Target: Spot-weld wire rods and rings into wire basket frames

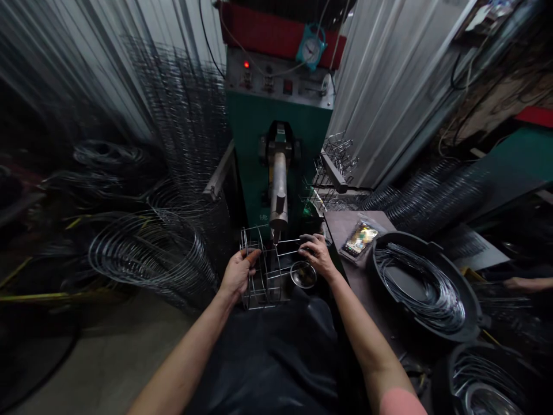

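Note:
My left hand is closed around a round wire basket frame, its rings and cross wires lying on their side. A brown cover wraps one of its digits. My right hand, dark covers on its fingertips, pinches the end of a thin wire piece that reaches left to the frame. Just above the wires points the lower tip of a metal machine arm, part of a green machine that looks like a spot welder. Whether the tip touches the wire, I cannot tell.
A small round bowl sits below my right hand. On the table are a phone and a black tub of wire rings. Wire hoops stack at left. Another person's hand shows far right.

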### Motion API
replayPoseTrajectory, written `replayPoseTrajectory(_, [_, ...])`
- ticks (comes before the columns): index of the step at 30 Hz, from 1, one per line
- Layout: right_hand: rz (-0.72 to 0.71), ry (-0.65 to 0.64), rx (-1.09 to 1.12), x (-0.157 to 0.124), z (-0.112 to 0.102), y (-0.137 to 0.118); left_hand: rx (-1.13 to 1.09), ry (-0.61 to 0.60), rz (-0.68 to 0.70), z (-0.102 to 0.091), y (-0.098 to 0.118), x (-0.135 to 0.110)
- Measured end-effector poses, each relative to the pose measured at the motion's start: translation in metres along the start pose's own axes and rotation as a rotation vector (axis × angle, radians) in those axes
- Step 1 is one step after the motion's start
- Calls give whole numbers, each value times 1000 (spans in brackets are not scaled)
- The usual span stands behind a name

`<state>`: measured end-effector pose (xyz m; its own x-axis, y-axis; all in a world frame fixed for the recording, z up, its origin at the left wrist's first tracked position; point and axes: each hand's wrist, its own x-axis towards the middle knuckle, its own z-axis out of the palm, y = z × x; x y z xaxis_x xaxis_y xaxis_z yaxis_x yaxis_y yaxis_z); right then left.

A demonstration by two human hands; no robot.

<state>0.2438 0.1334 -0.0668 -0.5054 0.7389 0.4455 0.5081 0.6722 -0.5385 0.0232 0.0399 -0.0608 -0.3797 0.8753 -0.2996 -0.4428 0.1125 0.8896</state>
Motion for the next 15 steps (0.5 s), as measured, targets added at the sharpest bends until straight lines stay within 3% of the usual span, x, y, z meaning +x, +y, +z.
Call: replayPoseTrajectory(15, [-23,12,15,19,4,8,-81,-20,-23,2,2,19])
